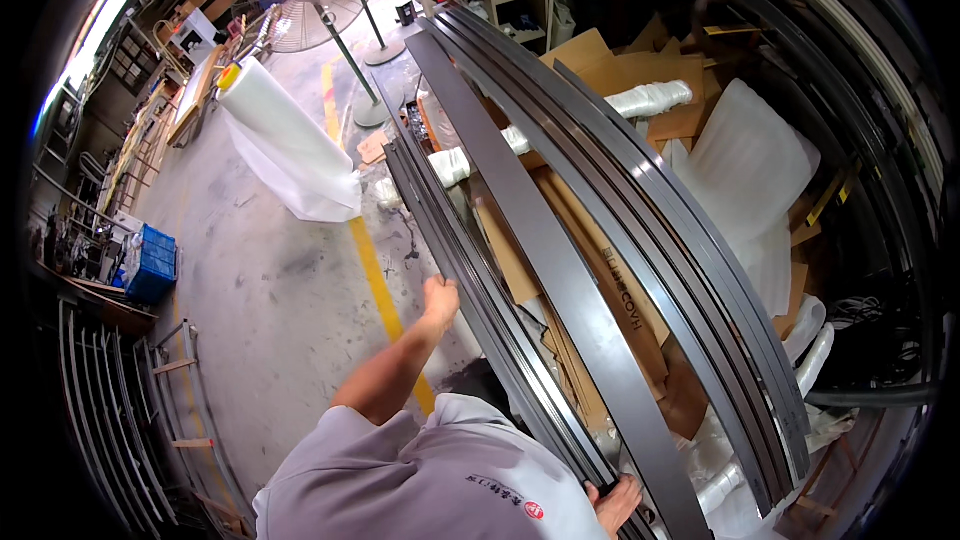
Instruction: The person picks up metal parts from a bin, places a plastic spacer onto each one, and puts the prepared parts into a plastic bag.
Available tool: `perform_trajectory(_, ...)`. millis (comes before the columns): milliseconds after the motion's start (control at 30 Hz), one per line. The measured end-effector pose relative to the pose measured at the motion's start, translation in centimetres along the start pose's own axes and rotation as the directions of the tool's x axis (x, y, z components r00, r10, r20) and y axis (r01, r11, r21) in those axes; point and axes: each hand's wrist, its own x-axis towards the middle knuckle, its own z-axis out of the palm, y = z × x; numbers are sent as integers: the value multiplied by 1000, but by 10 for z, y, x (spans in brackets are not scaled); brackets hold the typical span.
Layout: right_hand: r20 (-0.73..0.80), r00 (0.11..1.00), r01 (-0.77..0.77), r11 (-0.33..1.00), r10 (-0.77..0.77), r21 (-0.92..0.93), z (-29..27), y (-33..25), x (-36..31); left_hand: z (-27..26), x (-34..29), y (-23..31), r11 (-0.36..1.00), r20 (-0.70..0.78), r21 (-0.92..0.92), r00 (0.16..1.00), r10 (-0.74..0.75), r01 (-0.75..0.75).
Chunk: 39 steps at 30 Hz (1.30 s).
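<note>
Long dark grey metal profiles (497,335) lie side by side right in front of me, running from the upper middle to the lower edge. My left hand (440,297) is closed round the outer left edge of these profiles, about halfway along. Further down, near the lower edge, my right hand (617,504) grips the same profiles with its fingers curled over them. A wide flat grey bar (545,255) stretches alongside, just right of my right hand. Beyond it lies another group of long metal profiles (640,270). White wrapped crossbars (450,167) pass beneath the lengths.
Flattened cardboard (620,275) and white foam sheeting (745,155) lie under and beyond the profiles. A roll of white film (275,120) stands on the floor at left, near pedestal fans (335,40). A blue crate (152,265) and metal racks (185,390) are far left.
</note>
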Motion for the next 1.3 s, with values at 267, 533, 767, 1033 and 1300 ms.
perform_trajectory(267, 90, 995, 30, 993, -41, 112, -14, -14, 16, -15, -18, -12, 984, 191, 140, 978, 82, -110)
perform_trajectory(533, 117, 992, 23, 981, -46, 194, -42, -129, 83, -42, 3, -9, 983, 590, 102, 786, -183, 152)
perform_trajectory(767, -49, 951, 299, 865, -306, 403, -31, -254, 180, -99, 46, 25, 986, 620, -81, 782, -67, 148)
perform_trajectory(1033, -58, 975, 220, 923, -213, 316, -11, -270, 179, -122, 242, 113, 834, 268, -549, 957, 114, 54)
perform_trajectory(1300, -50, 989, -134, 984, 140, 114, -7, -322, 174, -74, 478, 141, 988, -56, -142, 997, 56, -63)
